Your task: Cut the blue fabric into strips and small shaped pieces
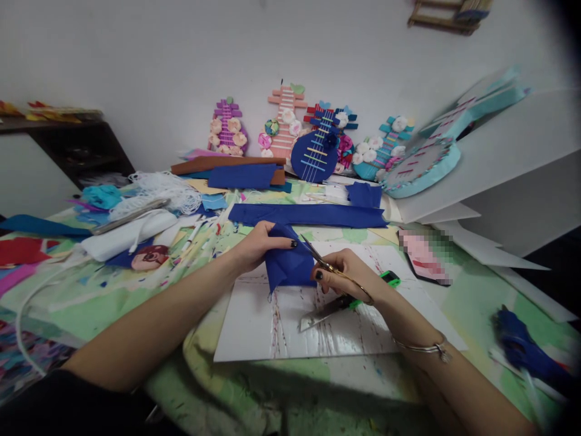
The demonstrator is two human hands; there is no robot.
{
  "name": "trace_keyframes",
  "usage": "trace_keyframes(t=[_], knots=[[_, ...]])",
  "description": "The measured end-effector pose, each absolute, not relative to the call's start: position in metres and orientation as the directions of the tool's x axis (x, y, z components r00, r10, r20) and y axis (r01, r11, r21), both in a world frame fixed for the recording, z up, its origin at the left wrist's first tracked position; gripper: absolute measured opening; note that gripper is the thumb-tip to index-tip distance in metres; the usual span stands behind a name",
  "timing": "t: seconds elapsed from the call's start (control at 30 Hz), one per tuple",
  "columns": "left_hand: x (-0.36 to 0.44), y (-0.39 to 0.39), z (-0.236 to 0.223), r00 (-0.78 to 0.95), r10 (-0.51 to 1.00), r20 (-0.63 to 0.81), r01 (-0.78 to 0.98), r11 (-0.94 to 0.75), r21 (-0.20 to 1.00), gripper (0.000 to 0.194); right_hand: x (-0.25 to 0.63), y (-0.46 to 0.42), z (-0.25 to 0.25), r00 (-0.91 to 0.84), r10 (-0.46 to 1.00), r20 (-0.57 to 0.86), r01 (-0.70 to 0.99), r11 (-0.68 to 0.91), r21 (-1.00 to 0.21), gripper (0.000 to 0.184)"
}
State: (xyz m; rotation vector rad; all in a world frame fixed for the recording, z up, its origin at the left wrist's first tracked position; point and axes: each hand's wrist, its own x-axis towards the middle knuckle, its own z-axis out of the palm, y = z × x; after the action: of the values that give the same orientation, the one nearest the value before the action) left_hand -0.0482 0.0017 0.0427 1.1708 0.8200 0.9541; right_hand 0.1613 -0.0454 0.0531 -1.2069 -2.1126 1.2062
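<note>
In the head view, the left grip is closed on a piece of blue cloth, held above a white board on the surface. The right grip holds scissors, their blades pointing toward the cloth's upper right edge. Beneath the right grip, a cutter lies on the board. Behind the cloth lies a long blue strip. Right of the board is a phone; farther right, a glue gun.
</note>
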Motion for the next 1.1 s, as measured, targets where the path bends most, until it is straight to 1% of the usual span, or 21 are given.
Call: trace_keyframes(t=[0.47,0.83,1.1], knots=[[-0.0464,0.0005,0.0424,0.344,0.938,0.030,-0.191,0.039,0.981,0.017,0.1625,-0.0434,0.0477,-0.494,0.868,-0.050,0.482,0.226,-0.846,0.040],[-0.0465,0.0013,0.0413,0.291,0.953,0.080,-0.138,-0.041,0.990,0.018,0.1608,-0.0431,0.0502,-0.512,0.858,-0.044,0.466,0.235,-0.853,0.042],[-0.0468,0.0007,0.0425,0.302,0.950,0.082,-0.144,-0.040,0.989,0.016,0.1609,-0.0422,0.0473,-0.498,0.866,-0.045,0.476,0.230,-0.849,0.042]])
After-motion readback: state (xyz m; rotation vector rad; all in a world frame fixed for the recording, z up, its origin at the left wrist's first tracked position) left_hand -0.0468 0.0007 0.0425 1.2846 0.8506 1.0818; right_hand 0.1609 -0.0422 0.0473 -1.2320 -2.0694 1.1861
